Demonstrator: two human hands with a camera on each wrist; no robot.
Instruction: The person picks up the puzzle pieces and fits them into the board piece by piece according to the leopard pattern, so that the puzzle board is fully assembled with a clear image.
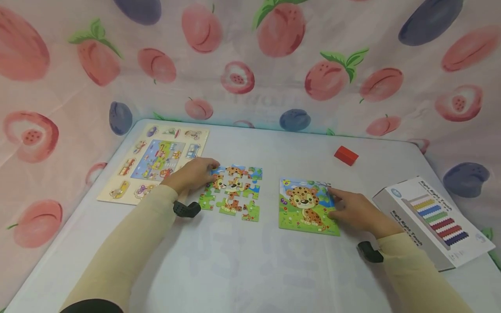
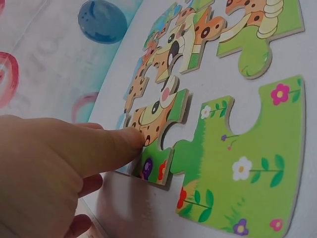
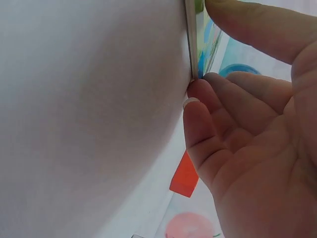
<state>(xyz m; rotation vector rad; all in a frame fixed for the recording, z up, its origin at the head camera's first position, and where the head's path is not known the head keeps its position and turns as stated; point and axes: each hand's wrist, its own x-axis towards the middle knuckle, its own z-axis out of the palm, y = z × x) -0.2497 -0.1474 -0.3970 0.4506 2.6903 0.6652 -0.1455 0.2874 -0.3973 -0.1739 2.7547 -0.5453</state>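
Note:
Leopard jigsaw pieces (image 1: 231, 208) lie in a loose group on the white table, with gaps between several of them. At the group's left side my left hand (image 1: 195, 171) holds a piece with part of the leopard's face (image 2: 157, 119), its thumb (image 2: 111, 145) on the piece. The other fingers are partly hidden behind that thumb. To the right lies a square leopard picture board (image 1: 307, 206). My right hand (image 1: 358, 212) holds this board by its right edge, thumb (image 3: 257, 25) at one spot and fingertips at the far corner.
A wooden vehicle puzzle board (image 1: 111, 191) lies at the left, partly behind my left hand. A red block (image 1: 346, 155) is at the back right. The white box with coloured strips pictured on it (image 1: 430, 217) stands beside my right forearm. A fruit-patterned curtain (image 1: 274, 87) encloses the table.

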